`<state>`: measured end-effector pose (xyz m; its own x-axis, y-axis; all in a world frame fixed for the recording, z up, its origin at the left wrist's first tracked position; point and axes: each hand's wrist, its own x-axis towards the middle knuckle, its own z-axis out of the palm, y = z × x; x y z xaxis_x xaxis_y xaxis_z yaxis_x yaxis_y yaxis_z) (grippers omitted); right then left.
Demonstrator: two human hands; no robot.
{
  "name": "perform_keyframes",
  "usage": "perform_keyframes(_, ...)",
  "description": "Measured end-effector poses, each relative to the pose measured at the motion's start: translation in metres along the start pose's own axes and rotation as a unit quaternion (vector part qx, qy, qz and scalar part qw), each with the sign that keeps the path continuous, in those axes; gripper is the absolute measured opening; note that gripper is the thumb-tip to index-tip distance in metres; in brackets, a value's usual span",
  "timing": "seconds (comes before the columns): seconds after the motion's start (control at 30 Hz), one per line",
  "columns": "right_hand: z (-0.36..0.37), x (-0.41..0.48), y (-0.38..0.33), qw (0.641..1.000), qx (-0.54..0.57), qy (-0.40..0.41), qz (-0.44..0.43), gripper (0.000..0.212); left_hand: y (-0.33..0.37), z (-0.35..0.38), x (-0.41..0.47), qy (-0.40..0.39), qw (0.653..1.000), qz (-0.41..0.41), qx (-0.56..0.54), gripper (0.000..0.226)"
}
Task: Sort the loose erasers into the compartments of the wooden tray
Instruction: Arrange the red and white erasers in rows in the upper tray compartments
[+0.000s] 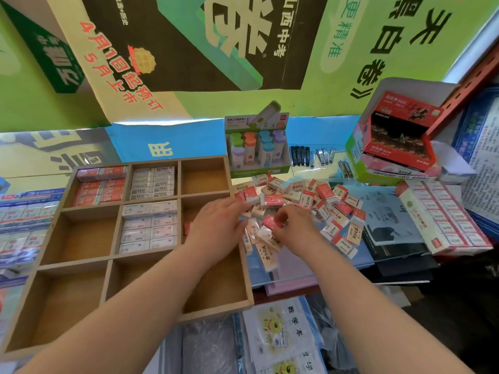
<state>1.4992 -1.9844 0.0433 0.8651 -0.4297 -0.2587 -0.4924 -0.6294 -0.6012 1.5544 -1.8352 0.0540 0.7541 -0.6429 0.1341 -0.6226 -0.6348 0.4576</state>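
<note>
A wooden tray (pixel 116 261) with nine compartments lies at the left. Red-sleeved erasers (pixel 100 188) fill its top-left compartment, and white-sleeved erasers (pixel 151 182) fill the top-middle and centre ones. A pile of loose erasers (pixel 318 203) in red and cream wrappers lies right of the tray. My left hand (pixel 216 225) hovers over the tray's right edge with its fingers curled at the pile's near side; what it holds is hidden. My right hand (pixel 291 228) pinches a red-wrapped eraser (pixel 272 222) at the pile's near edge.
A display box of correction tapes (pixel 256 149) stands behind the pile, nail clippers (pixel 313 156) beside it. A red open box (pixel 397 136) sits at the back right, a long carton of erasers (pixel 442 220) at the right. Booklets (pixel 280 336) lie in front.
</note>
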Motion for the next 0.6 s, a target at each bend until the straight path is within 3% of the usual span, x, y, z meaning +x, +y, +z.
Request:
perform_keyframes(0.23, -0.003, -0.007, 0.010, 0.999, -0.018, -0.048, -0.010, 0.027, 0.026, 0.027, 0.072, -0.120, 0.988, -0.013, 0.100, 0.049)
perform_keyframes(0.4, 0.001, -0.008, 0.012, 0.998, -0.023, -0.048, -0.014, 0.028, 0.019, 0.036, 0.074, -0.059, 0.990, 0.018, 0.127, 0.034)
perform_keyframes(0.5, 0.004, -0.009, 0.015, 0.999, 0.005, -0.041, -0.011, 0.038, 0.017, 0.034, 0.066, -0.032, 0.997, 0.023, 0.066, 0.042)
perform_keyframes(0.6, 0.003, -0.011, 0.020, 0.999, -0.010, -0.015, -0.032, 0.023, 0.014, 0.020, 0.052, -0.001, 0.999, -0.003, -0.036, 0.046)
